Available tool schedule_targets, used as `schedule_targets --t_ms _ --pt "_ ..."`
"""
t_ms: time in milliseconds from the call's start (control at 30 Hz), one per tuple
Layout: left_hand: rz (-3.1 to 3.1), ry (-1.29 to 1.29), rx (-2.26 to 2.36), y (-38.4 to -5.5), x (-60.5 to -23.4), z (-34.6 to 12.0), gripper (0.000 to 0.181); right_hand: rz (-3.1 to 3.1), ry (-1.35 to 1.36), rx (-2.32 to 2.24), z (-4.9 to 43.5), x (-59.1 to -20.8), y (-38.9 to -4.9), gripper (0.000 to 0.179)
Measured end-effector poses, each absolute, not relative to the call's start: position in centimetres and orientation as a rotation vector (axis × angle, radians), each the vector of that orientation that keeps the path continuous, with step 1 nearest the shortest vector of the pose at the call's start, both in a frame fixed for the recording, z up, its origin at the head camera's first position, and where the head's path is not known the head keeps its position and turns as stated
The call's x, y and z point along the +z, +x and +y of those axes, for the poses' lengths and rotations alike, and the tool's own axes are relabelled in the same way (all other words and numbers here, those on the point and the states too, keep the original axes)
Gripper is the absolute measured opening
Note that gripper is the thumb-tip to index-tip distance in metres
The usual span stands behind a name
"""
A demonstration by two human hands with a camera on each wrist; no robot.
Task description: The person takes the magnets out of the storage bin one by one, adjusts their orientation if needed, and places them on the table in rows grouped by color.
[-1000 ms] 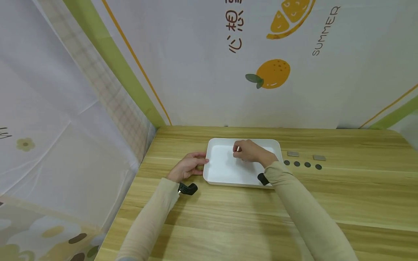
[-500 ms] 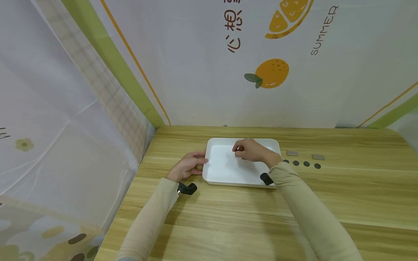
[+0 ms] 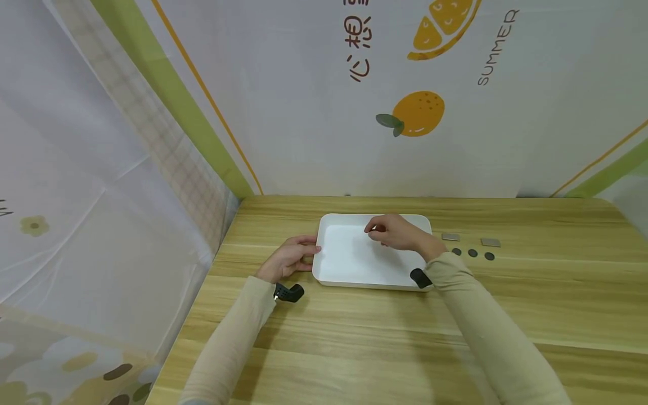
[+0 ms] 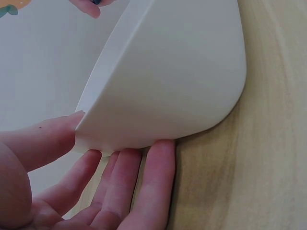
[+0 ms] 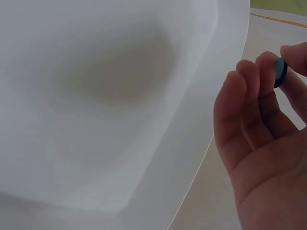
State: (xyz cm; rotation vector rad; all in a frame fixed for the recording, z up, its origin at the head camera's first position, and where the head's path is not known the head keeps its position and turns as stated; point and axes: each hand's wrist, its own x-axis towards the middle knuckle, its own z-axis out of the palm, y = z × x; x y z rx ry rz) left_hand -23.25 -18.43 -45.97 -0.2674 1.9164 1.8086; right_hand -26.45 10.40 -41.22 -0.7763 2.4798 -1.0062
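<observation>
A shallow white rectangular tray lies on the wooden table. At its left end my left hand grips it, thumb on the rim and fingers against the outer wall. In the left wrist view those fingers bend in at the wall's lower edge. Over the tray's far half, my right hand pinches a small dark round disc between thumb and fingers. The disc stands on edge in that pinch, one flat face showing in the right wrist view, above the tray's wall.
Right of the tray, several dark discs lie in a row, such as this end disc. Behind them are two small grey rectangular plates, one a flat plate near the tray, the other a similar plate farther right. A printed cloth hangs behind the table.
My right hand has shifted a little to the right over the tray, still pinching the disc. Its wrist now covers the row's nearest disc. My left hand stays on the tray's end.
</observation>
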Motion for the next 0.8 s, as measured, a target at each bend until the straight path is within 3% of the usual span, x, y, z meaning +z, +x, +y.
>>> schedule_targets --t_ms 800 --pt "1.916 -0.280 1.811 -23.3 -45.9 -18.4 0.051 2.462 -0.817 -1.096 12.6 -41.7 -26.2 0.026"
